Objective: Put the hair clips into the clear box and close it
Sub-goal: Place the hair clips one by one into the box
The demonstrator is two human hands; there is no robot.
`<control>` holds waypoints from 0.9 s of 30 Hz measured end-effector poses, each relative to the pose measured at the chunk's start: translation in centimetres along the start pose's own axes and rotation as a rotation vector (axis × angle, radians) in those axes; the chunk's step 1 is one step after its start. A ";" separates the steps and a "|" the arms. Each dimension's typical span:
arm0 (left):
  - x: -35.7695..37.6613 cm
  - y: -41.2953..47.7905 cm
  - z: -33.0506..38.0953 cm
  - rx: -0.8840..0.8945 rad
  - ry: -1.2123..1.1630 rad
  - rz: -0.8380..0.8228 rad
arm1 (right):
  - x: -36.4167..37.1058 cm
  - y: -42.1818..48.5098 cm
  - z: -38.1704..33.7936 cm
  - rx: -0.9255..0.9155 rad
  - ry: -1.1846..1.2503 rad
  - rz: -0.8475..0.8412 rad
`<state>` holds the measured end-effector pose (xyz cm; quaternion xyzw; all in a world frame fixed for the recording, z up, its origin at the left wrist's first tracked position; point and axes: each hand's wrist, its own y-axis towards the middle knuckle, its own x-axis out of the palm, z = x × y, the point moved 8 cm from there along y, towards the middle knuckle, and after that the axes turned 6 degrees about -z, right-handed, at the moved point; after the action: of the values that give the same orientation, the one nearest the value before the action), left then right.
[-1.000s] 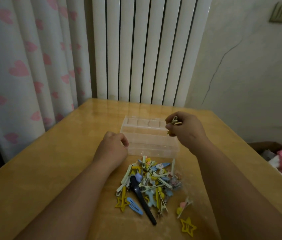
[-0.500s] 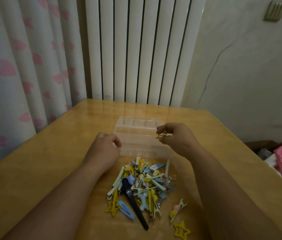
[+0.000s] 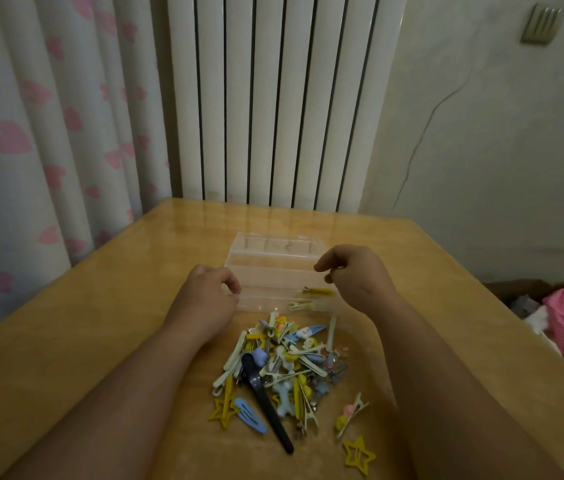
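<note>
Over the open box [image 3: 273, 271] right hand [image 3: 356, 278] hangs loosely curled, apparently empty, two clips [image 3: 311, 297] inside, left hand [image 3: 207, 296] loosely fisted at box edge; best next: pinch few clips from pile [image 3: 284, 368], drop low, steady box.

We have one view only, a wide-angle camera worn on the head, looking forward and down across the wooden table [image 3: 66, 341] from its near edge, so no second view shares any part of the scene. It sits close: both forearms enter from 5 and 7 o'clock and reach toward the centre, while the radiator [image 3: 273, 98] stands straight ahead at 12 o'clock. The curtain [image 3: 48, 133] fills 10 o'clock and the wall [image 3: 498, 150] fills 2 o'clock, with verticals bowed by the lens.
</note>
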<state>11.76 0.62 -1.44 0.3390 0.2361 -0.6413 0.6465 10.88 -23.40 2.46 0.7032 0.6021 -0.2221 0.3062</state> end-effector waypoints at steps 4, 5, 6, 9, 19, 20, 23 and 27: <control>-0.1 -0.1 0.0 -0.005 -0.006 -0.002 | -0.7 -0.7 -1.3 -0.027 0.034 0.035; -0.2 -0.1 0.0 -0.006 -0.004 -0.003 | -0.6 -1.0 -1.9 -0.044 0.042 0.020; -0.2 -0.1 0.0 -0.008 -0.002 -0.004 | -0.3 -1.3 -2.5 -0.062 0.047 -0.021; -0.4 -0.1 -0.1 -0.013 -0.006 -0.002 | 2.1 -2.7 -4.0 -0.118 -0.005 -0.271; -0.4 -0.3 -0.1 0.001 -0.002 0.004 | 5.9 -4.9 -4.1 -0.175 -0.256 -0.428; -0.4 -0.3 -0.1 0.003 -0.002 0.006 | 6.3 -5.0 -4.4 -0.187 -0.298 -0.460; -0.3 -0.3 -0.1 0.001 0.002 0.008 | 7.7 -5.5 -4.6 -0.219 -0.373 -0.559; -0.2 -0.3 0.0 -0.001 0.003 0.009 | 8.9 -5.9 -4.5 -0.224 -0.449 -0.673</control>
<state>11.44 0.81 -1.37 0.3406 0.2359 -0.6378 0.6493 6.39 -13.44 -1.31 0.3637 0.7370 -0.3908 0.4144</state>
